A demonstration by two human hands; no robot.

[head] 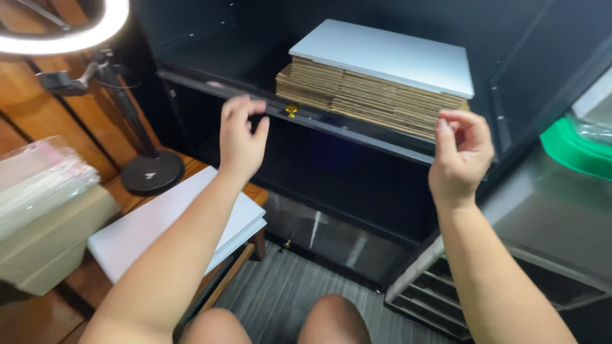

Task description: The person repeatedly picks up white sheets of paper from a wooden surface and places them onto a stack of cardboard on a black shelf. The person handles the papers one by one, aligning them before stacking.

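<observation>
Far left: a ring light (64, 28) glows at the top corner; its stand ends in a round black base (152, 172) on a wooden surface. Below it, a pile of clear plastic sleeves (38, 181) rests on a pale box. A flat white board stack (159, 226) lies on a small wooden table (255, 194), smooth, matte, rectangular.

Left hand (241, 137): forearm raised diagonally from lower left, wrist straight, back of hand to camera. Fingers loosely curled, thumb apart from them; grip half spread, holding nothing. Fingertips sit near the front edge of the black metal shelf (357, 130); contact cannot be confirmed. A small brass-coloured knob (291, 111) shows on that edge, just right of the hand.

Centre: stack of flattened corrugated cardboard (376, 95) lies on the shelf inside a dark cabinet, brown, ribbed edges visible, topped by a smooth white panel (389, 54).

Right hand (460, 156): forearm rising from lower right, fingers curled inward toward the thumb, nearly closed but pinching nothing visible. It sits just in front of the cardboard stack's right corner.

Far right: green plastic rim (570, 150), grey bin below.
</observation>
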